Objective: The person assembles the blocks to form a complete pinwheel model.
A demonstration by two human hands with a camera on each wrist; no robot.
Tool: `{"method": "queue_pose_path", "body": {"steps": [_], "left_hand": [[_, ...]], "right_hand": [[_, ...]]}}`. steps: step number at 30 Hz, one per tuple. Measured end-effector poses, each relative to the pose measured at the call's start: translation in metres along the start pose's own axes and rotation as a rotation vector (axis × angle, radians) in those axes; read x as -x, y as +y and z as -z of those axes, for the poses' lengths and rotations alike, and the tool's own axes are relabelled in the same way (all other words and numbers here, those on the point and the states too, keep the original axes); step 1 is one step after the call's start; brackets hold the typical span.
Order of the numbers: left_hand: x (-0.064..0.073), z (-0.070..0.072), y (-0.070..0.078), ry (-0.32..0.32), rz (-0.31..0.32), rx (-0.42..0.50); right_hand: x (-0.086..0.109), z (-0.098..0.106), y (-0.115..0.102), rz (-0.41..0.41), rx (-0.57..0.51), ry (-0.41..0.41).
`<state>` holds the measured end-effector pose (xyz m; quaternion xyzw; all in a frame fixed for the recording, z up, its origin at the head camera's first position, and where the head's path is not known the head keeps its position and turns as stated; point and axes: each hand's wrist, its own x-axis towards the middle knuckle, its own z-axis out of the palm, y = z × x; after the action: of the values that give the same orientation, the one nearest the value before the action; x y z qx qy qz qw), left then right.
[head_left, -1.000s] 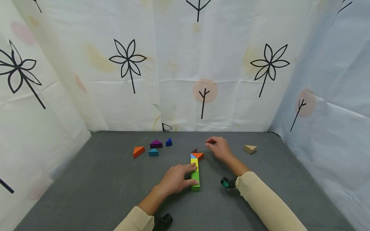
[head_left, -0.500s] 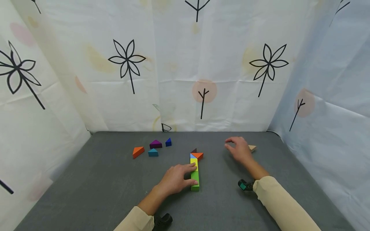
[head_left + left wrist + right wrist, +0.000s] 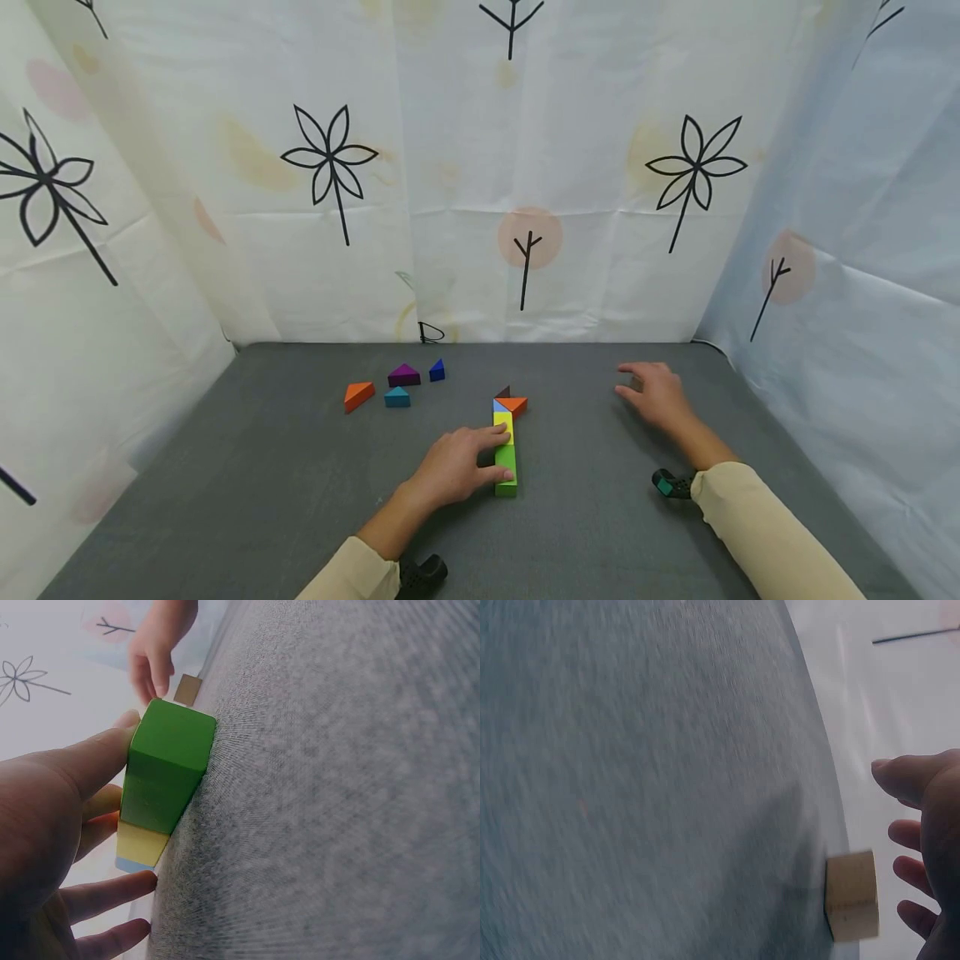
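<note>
In the head view my left hand [image 3: 453, 468] rests its thumb on a green block [image 3: 506, 483] and a finger on the yellow block [image 3: 503, 423] behind it. The left wrist view shows the thumb along the green block [image 3: 169, 739], the other fingers fairly straight. At the far end of this row are a light blue piece [image 3: 499, 406], an orange triangle block [image 3: 513, 405] and a dark brown triangle [image 3: 505, 391]. My right hand [image 3: 660, 398] hovers at the right, fingers loosely bent and holding nothing. A plain wood block [image 3: 853, 896] stands near its fingers; in the head view the hand hides it.
Left of the row lie an orange triangle block [image 3: 359, 396], a purple one [image 3: 404, 375], a teal one [image 3: 397, 397] and a dark blue one [image 3: 437, 371]. A patterned white cloth [image 3: 450, 167] walls in the grey table [image 3: 300, 492].
My right hand has moved right, from beside the block row to the plain wood block, now covering it in the head view. The left hand has stayed on the row.
</note>
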<state>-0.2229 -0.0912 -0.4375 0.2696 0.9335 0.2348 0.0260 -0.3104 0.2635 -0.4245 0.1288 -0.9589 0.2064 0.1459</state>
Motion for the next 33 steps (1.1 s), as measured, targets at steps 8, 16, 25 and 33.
{"method": "queue_pose_path", "body": {"steps": [8, 16, 25, 33], "left_hand": [[0.000, -0.001, -0.001, 0.006, 0.002, -0.002], [0.001, -0.002, -0.003, 0.011, -0.003, 0.001], [0.000, -0.002, -0.002, 0.003, 0.005, 0.002], [-0.001, -0.002, -0.002, -0.002, 0.008, 0.009]], "right_hand": [[0.000, 0.007, 0.016, -0.047, 0.030, -0.027], [0.001, 0.009, 0.031, -0.063, 0.059, -0.053], [0.001, 0.010, 0.035, -0.089, 0.066, -0.061], [-0.002, 0.012, 0.037, -0.090, 0.062, -0.073]]}}
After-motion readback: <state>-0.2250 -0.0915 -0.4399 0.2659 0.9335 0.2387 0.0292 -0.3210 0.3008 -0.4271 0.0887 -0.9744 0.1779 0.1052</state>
